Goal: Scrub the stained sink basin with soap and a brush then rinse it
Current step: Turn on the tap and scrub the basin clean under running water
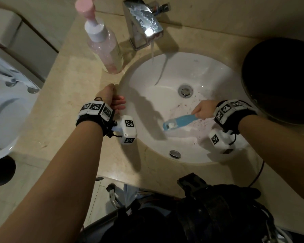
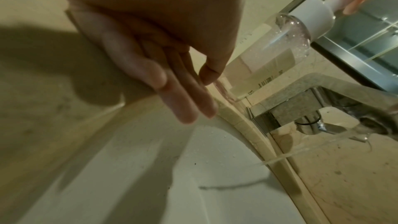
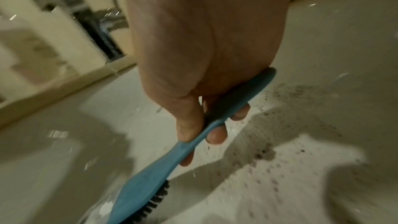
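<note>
White sink basin [image 1: 209, 71]: right hand [image 1: 203, 109] grips brush [image 1: 180, 121]; left hand [image 1: 112, 100] relaxed, label unreadable.

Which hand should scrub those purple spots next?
The right hand, most likely. It already grips the blue brush down in the sink basin, with the purple spots just beside the bristles. The left hand holds nothing and rests at the basin's rim, farther from the stains.

blue brush [image 1: 179, 122] in stained sink basin [image 1: 218, 74]
</note>
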A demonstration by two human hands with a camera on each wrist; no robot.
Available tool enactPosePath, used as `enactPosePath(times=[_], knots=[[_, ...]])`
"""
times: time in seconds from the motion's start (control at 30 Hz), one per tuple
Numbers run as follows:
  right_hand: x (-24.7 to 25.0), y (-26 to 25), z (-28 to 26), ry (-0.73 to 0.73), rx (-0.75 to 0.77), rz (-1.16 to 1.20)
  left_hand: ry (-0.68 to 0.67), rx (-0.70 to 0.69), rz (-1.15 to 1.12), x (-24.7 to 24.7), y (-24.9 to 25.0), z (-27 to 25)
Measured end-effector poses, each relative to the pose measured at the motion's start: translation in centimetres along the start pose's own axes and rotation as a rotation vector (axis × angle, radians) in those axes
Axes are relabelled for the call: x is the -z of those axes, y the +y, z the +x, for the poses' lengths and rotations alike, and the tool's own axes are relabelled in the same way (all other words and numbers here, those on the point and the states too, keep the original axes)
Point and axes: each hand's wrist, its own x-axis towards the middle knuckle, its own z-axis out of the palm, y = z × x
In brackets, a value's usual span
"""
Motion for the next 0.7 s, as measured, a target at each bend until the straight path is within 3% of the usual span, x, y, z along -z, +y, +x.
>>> enactPosePath(times=[0.1, 0.27, 0.37, 0.43, 0.53, 0.6, 0.7], knots=[[-1.8, -0.5, 0.1, -0.089, 0.0, -0.066, -0.005, -0.007, 0.01, 0.0, 0.0, -0.1], [-1.5, 0.3, 3.1, 0.227, -0.144, -0.031, 0.008, -0.025, 0.0, 0.1, 0.0, -0.2], [-0.1, 0.2, 4.2, 0.319, -0.183, -0.02, 0.011, -0.03, -0.007, 0.1, 0.0, -0.3], [0.3, -0.8, 3.7, 0.256, -0.145, 0.032, 0.008, -0.031, -0.005, 0.2, 0.0, -0.4], [-0.5, -2.1, 2.4, 0.012, -0.094, 0.124, 0.007, -0.035, -0.015, 0.2, -0.1, -0.3], [-1.2, -2.7, 1.5, -0.116, -0.065, -0.029, 0.007, -0.035, -0.013, 0.2, -0.1, -0.3], [-1.5, -1.7, 2.1, 0.002, -0.108, -0.097, 0.006, -0.031, -0.007, 0.2, -0.1, -0.3]])
